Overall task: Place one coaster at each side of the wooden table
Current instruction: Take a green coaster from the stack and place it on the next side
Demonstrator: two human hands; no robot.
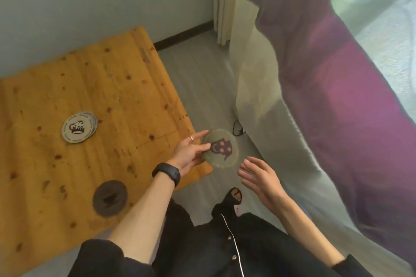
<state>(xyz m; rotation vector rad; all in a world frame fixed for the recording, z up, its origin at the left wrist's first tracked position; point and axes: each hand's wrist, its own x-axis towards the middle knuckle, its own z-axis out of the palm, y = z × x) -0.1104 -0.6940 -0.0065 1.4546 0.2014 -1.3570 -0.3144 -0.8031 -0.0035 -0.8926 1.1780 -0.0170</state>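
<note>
Left hand (189,153) pinches the round green mushroom-print coaster (220,148) at the wooden table's (90,87) four-o'clock corner; right hand (263,181) hovers, fingers spread.

A left hand (189,153) pinches a round green fabric coaster with a dark mushroom print (221,148) over the near right corner of an orange knotty wooden table (117,87). The right hand (262,179) hovers open beside it. On the table lie a small stack, apparently two, of round white printed coasters (78,128) mid-table and a round dark grey coaster (110,198) by the near edge.

black sleeves (101,258), black wristband (167,173), silver ring (191,138).
</note>
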